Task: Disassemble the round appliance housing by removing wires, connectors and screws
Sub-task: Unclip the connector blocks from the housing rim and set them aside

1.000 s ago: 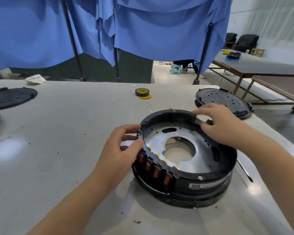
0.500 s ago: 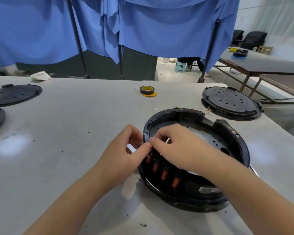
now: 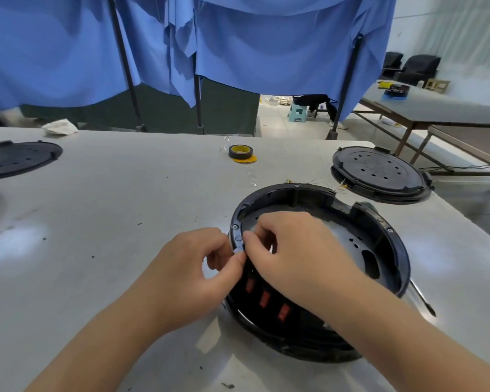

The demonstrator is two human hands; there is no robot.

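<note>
Nearest us, our left hand (image 3: 194,271) and right hand (image 3: 293,254) meet at the near-left rim of the round black housing (image 3: 317,261) on the grey table (image 3: 111,222), fingertips pinched together on a small pale piece (too small to identify). Beyond lie a tape roll (image 3: 240,152) and a black perforated cover (image 3: 379,171).

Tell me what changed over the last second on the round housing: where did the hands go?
The right hand left the far right rim of the round housing and crossed to its near-left edge, meeting the left hand. Both now pinch a small pale piece at the rim there; what it is cannot be told. The left hand stayed at that spot. Housing, tape roll and black lid look unmoved.
</note>
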